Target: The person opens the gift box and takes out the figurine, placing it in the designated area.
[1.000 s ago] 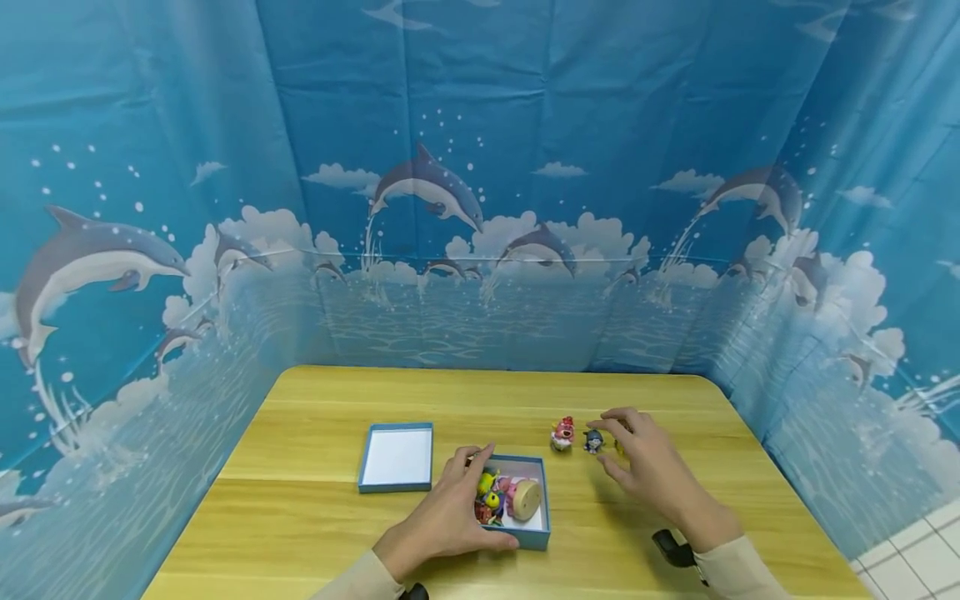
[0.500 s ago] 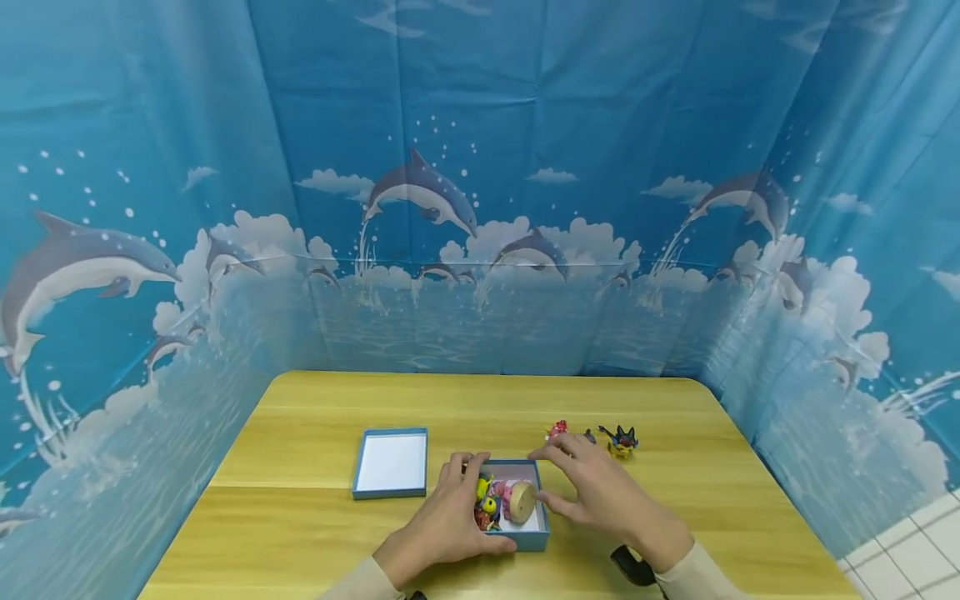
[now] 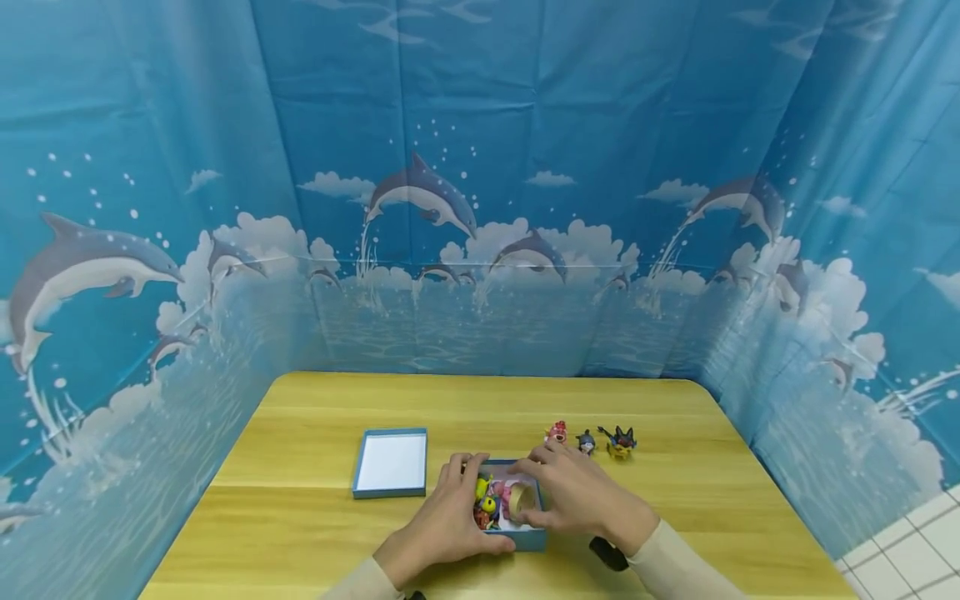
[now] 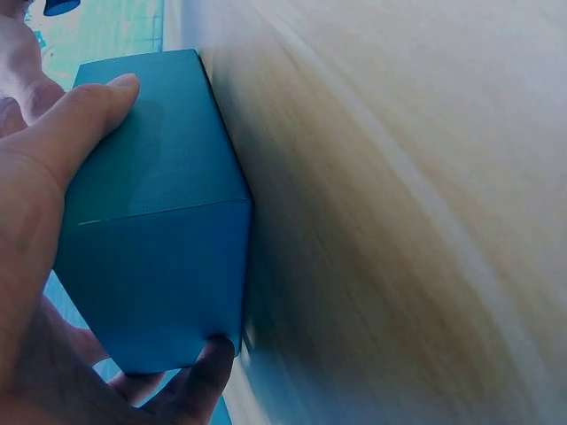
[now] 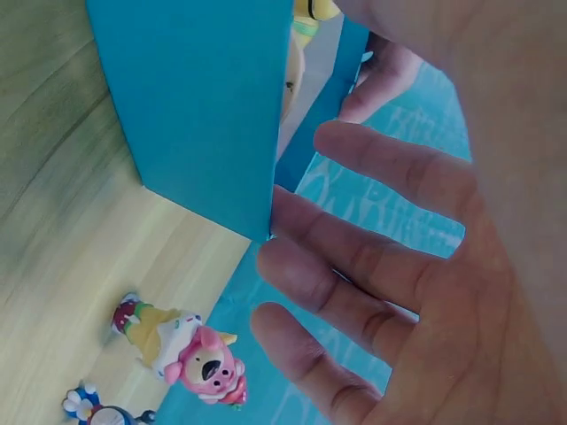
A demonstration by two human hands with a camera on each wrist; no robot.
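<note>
An open blue box (image 3: 529,540) holds several small toy figures, including a yellow-green one (image 3: 483,486) and a pink one with a round beige base (image 3: 522,498). My left hand (image 3: 448,510) grips the box from its left, thumb on the front wall and fingers round the far side. Over the right side of the box reaches my right hand (image 3: 577,492), its thumb beside the beige base and its fingertips at the far rim. In the right wrist view those fingers (image 5: 354,257) lie nearly straight beside the box wall; the thumb's contact is hidden.
Left of the box lies its blue lid (image 3: 392,461), white inside up. Behind my right hand stand a pink figure (image 3: 557,431), a grey-capped one (image 3: 587,442) and a black-and-yellow one (image 3: 622,442). A dolphin-print curtain (image 3: 480,325) borders the wooden table (image 3: 315,433).
My right hand has moved left from the black-and-yellow figure to over the box, uncovering that figure. The left hand has stayed on the box.
</note>
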